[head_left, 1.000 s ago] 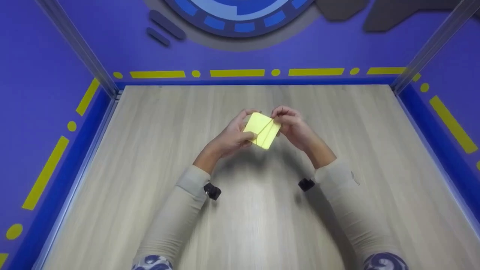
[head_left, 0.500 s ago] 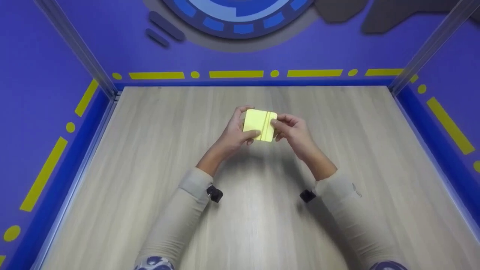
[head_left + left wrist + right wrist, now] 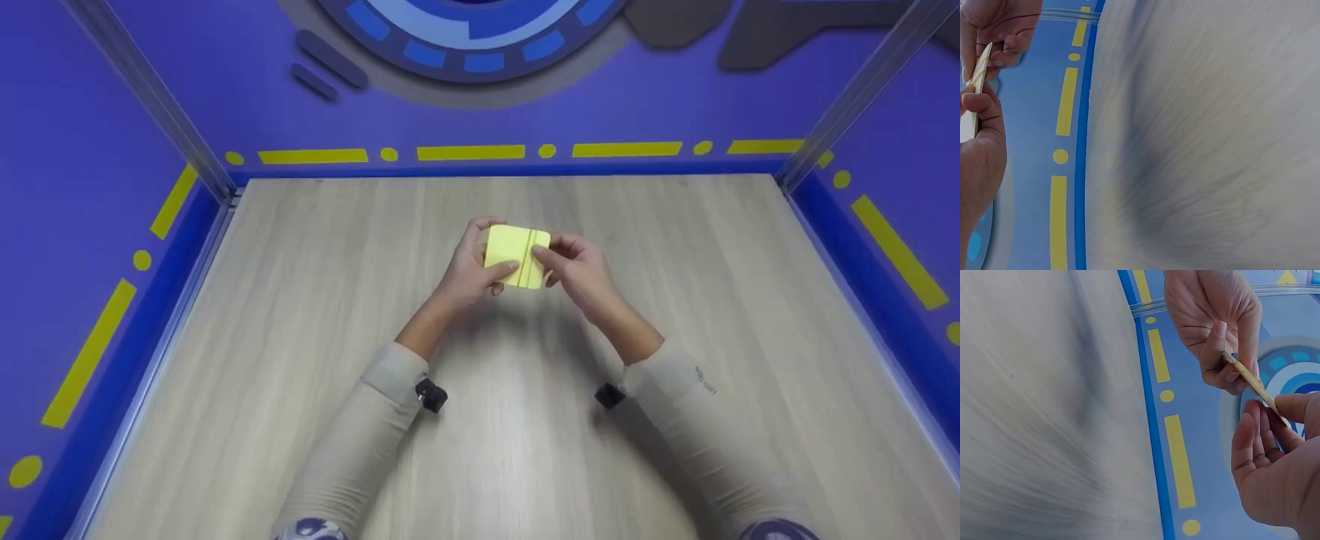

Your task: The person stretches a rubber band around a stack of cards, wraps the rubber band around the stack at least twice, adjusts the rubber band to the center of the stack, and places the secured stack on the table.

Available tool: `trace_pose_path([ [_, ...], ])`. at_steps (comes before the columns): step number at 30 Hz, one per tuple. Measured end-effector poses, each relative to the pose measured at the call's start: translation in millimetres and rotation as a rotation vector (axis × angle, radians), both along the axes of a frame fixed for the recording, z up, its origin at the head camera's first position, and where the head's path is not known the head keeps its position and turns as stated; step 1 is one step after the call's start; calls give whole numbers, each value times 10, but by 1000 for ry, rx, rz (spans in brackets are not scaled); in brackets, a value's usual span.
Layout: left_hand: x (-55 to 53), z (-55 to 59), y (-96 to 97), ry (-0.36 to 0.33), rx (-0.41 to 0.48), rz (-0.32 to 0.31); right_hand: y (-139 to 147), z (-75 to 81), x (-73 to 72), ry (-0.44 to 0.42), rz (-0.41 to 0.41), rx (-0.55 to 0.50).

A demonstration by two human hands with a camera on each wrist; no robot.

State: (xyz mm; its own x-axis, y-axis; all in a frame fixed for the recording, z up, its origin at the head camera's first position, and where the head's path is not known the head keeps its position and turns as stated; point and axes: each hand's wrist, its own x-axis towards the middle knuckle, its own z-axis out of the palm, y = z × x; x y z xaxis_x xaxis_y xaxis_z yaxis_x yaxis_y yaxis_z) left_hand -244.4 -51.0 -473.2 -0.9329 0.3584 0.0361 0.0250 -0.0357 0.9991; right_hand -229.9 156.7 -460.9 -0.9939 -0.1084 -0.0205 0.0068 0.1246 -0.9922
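Observation:
A yellow square pad (image 3: 508, 241), like a stack of sticky notes, is held up between both hands above the table. Two thin strands of a rubber band (image 3: 528, 259) run side by side across it, right of its middle. My left hand (image 3: 465, 274) grips the pad's left side, thumb on the front and fingers behind. With thumb on the front near the strands, my right hand (image 3: 589, 276) pinches the right edge. Seen nearly edge-on in the right wrist view, the pad (image 3: 1261, 391) is thin; its back is mostly hidden in the head view.
A wood-grain table (image 3: 495, 450) lies below the hands. Blue panels (image 3: 420, 112) with yellow dashes stand at its back and sides, joined by metal posts (image 3: 161, 97) at the corners. A small black wrist camera (image 3: 430, 395) sits at the left cuff.
The band's strands ran diagonally across the pad and now lie nearly parallel to its side edges. The pad has turned more upright, and the right thumb has come onto its front.

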Motion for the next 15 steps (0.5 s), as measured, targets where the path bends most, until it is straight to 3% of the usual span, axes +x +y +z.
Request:
trace_pose_path([
  [6, -21, 13, -44, -8, -8, -25, -46, 30, -80, -15, 0, -29],
  [15, -33, 11, -92, -8, 17, -36, -68, 63, -146, -5, -23, 31],
])
